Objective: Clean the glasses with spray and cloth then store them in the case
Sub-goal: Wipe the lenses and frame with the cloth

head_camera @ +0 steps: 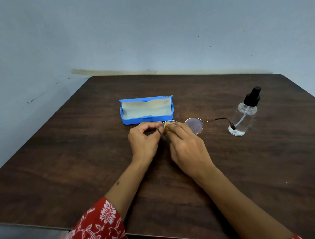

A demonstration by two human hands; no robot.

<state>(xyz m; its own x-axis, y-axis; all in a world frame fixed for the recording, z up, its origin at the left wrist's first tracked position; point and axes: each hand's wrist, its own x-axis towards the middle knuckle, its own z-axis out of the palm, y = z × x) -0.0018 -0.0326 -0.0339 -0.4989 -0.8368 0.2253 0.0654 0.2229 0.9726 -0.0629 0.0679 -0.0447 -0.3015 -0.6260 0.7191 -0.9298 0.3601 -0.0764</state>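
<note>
Left hand (143,136) is pinching wire-rim glasses (194,126) by a temple; right hand (185,145) is rubbing yellow cloth (166,125) on one lens. Open blue case (146,110) w/ nothing inside; storing is pending.

brightness: moderate, even; cool bluish cast on the wall (150,30).
light source: diffuse, from above; no lamp in view.
shadows: soft, short, under both forearms and beside the spray bottle (245,114).
glare: faint sheen on the worktop (65,158); small highlights on the bottle's clear body.
blur: fingers (173,126) of the right hand slightly smeared; sleeve (96,227) at the lower edge soft.
distortion: wide-angle; worktop edges splay outward towards the corners.
focus: centre acceptably sharp.
</note>
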